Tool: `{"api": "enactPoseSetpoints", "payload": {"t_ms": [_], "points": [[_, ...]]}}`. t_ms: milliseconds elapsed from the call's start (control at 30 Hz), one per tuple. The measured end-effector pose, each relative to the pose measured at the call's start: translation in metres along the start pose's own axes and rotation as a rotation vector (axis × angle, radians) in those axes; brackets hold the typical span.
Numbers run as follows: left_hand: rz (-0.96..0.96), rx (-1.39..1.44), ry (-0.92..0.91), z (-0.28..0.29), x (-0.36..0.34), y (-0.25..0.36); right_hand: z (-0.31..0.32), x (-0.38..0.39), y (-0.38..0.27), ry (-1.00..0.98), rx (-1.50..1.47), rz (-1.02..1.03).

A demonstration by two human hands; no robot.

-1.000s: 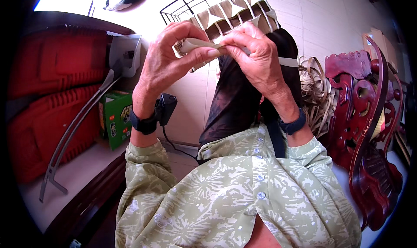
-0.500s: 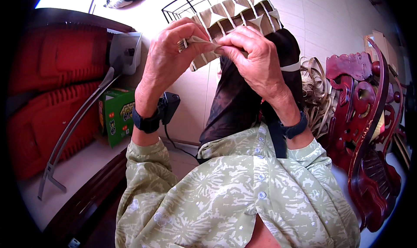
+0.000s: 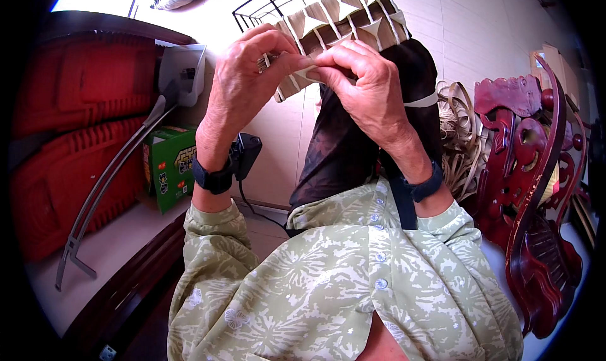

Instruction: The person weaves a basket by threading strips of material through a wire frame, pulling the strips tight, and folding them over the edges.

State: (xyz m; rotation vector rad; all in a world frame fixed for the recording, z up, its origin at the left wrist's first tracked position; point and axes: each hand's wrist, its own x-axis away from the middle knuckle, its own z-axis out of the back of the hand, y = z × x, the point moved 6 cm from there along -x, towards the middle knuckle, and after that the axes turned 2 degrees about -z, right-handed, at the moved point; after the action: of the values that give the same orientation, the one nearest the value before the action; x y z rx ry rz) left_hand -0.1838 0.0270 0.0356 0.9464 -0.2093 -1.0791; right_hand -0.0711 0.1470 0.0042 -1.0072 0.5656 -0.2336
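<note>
A black wire frame [image 3: 273,7] rests at my knees, its near side covered by beige and brown flat strips [image 3: 366,27] crossed by white cords. My left hand [image 3: 243,77] is at the panel's left end, thumb and forefinger pinched together. Close beside it, my right hand [image 3: 372,92] pinches a pale beige strip [image 3: 304,77] at the panel's lower edge. The fingertips of both hands nearly meet there, and they partly hide the strip. A white band [image 3: 421,101] crosses my dark trouser leg right of my right hand.
Loose beige strips [image 3: 464,140] lie heaped right of my leg, beside a carved dark-red wooden chair [image 3: 527,190]. To the left are red ribbed plastic pieces [image 3: 82,86], a long-handled grey dustpan [image 3: 183,77], a green box [image 3: 175,165] and a black device [image 3: 248,154] with a cable.
My left thumb and forefinger have closed nearer the strip, covering more of it. My right hand has shifted slightly left, and the wire frame has moved a little.
</note>
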Motion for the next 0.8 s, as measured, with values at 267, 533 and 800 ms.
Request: {"api": "enactPoseSetpoints", "payload": {"t_ms": [267, 533, 800], "points": [[0.074, -0.009, -0.001, 0.002, 0.001, -0.002, 0.009, -0.002, -0.002, 0.032, 0.020, 0.035], [0.258, 0.370, 0.086, 0.004, 0.010, -0.009, 0.027, 0.040, -0.036, 0.277, 0.411, 0.370], [0.319, 0.332, 0.041, 0.002, 0.014, -0.003, 0.004, 0.038, -0.031, 0.299, 0.277, 0.282]]}}
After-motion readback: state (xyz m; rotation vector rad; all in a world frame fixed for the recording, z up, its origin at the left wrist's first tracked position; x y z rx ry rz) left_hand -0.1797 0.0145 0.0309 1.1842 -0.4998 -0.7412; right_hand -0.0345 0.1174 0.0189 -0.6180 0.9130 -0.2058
